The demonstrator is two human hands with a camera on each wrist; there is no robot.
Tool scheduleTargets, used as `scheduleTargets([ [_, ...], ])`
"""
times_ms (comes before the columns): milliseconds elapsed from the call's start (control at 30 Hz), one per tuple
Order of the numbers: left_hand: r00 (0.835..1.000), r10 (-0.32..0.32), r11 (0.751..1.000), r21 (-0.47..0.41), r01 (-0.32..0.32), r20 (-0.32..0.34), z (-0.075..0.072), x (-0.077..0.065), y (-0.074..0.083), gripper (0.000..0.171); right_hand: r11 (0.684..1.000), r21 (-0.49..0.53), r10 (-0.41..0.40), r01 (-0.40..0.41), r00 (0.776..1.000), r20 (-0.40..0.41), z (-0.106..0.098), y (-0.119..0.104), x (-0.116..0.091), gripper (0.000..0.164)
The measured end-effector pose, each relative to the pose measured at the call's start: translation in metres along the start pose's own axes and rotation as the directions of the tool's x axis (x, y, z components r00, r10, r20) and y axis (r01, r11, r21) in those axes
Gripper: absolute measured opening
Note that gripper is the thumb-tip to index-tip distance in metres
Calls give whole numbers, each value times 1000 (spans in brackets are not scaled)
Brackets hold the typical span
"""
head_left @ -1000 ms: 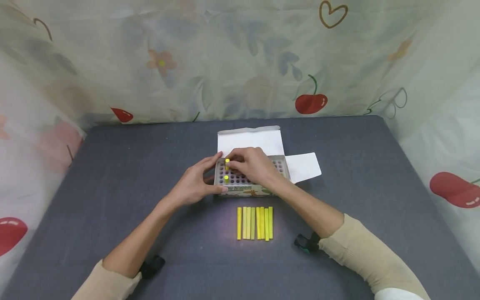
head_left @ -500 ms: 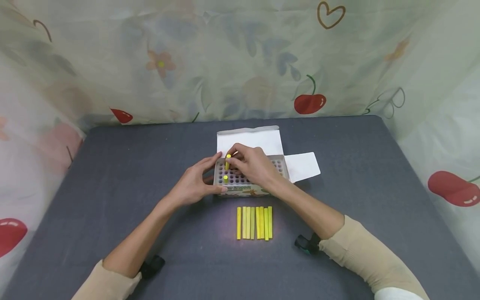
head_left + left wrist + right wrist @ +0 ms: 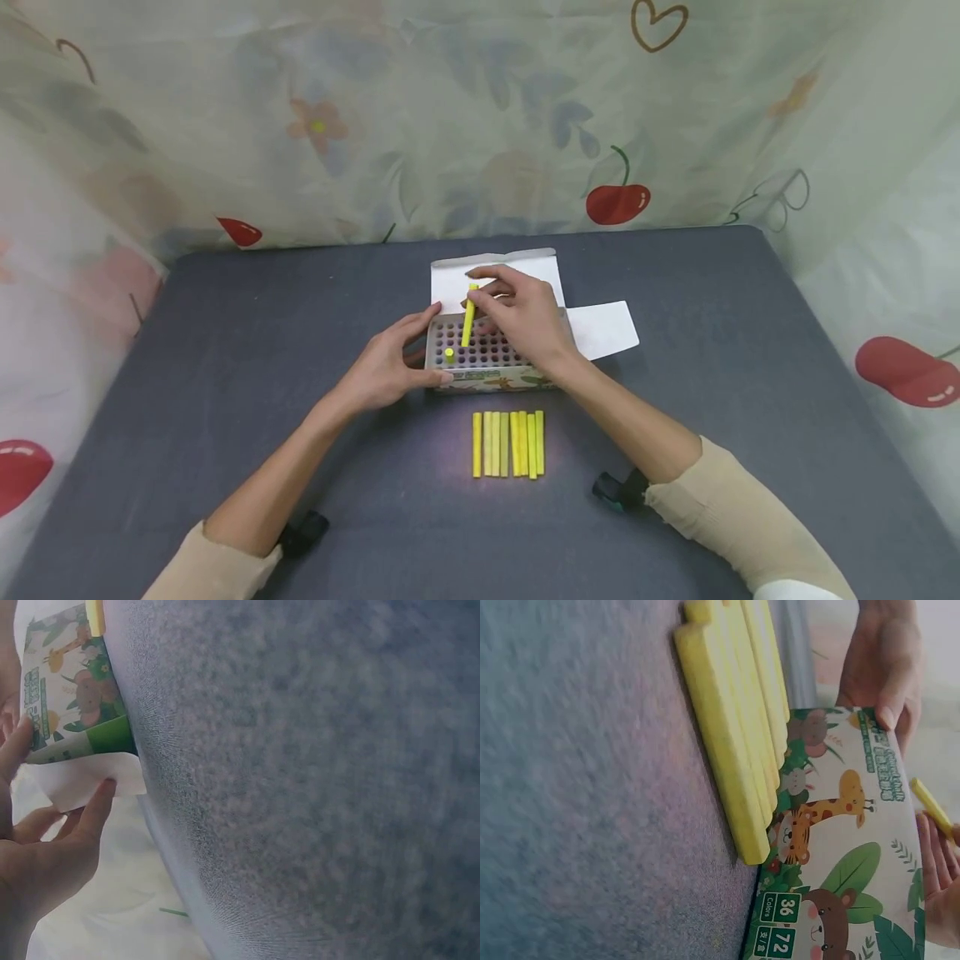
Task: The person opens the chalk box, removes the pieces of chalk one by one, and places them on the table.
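A yellow chalk stick [image 3: 468, 318] is pinched between the thumb and fingers of my right hand [image 3: 528, 321], tilted over the box with its full length showing. Below it stands an opened cardboard box [image 3: 491, 382] with a grey holed tray [image 3: 487, 357] inside. Another yellow chalk [image 3: 449, 356] sits upright in a hole near the tray's left front corner. My left hand [image 3: 386, 362] grips the left end of the box, its thumb on the front edge. In the left wrist view, fingers of that hand touch a white end flap [image 3: 86, 780]. Printed animals cover the box's front [image 3: 840, 795].
Several yellow chalk sticks [image 3: 508, 444] lie side by side on the dark tablecloth [image 3: 360, 533] in front of the box. The white lid [image 3: 450, 287] is folded back, and a side flap [image 3: 602, 327] sticks out right. A patterned curtain [image 3: 450, 125] hangs behind.
My right hand has lifted the chalk out of its hole, raising it up and slightly to the right. The left hand keeps its place on the box.
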State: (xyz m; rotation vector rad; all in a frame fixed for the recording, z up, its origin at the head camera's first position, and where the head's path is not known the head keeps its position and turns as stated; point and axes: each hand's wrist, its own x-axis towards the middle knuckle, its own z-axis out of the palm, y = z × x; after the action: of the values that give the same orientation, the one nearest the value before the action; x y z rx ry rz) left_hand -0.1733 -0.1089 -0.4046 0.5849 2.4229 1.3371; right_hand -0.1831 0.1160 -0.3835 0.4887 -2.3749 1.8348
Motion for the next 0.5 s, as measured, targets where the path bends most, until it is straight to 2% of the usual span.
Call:
scheduleTargets([
  [200, 1000, 9, 1000, -10, -9, 3, -1, -1, 0, 99, 982, 160, 103, -103, 995, 9, -9, -3, -7, 28],
  [500, 1000, 23, 1000, 2, -23, -1, 0, -1, 0, 98, 958, 146, 242, -248, 969, 53, -28, -9, -25, 34],
])
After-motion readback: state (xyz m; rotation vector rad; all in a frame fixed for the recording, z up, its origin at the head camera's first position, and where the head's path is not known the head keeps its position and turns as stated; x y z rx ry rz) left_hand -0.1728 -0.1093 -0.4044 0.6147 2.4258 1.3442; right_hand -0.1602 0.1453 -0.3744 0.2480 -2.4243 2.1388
